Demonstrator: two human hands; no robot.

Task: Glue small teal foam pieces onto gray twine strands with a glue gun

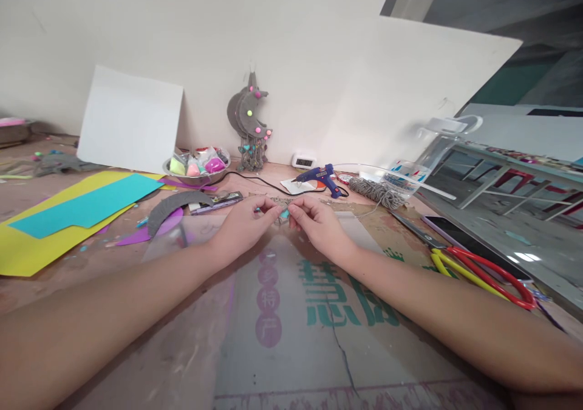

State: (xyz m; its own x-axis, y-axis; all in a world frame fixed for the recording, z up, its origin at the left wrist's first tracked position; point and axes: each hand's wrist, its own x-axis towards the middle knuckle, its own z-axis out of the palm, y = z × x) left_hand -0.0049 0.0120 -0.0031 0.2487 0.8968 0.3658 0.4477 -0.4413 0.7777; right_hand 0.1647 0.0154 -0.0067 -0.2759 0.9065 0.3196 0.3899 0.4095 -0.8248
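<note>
Pinches a small turquoise piece (285, 214) between the drawn-together fingertips of left hand (250, 215) and right hand (317, 220), over the far part of a plastic sheet (291, 361), with no way to tell how firmly. Seems midway through fine fingertip work, and so calls for a steady pinch and small, careful shifts. Beyond, shows glue gun (319, 178) and twine (376, 191) far right, scissors (478, 267) nearer right, felt crescent (175, 209) and yellow card (34, 258) left, all on a stained table (91, 261) before a white wall (314, 82), with another table (505, 173) off right.
</note>
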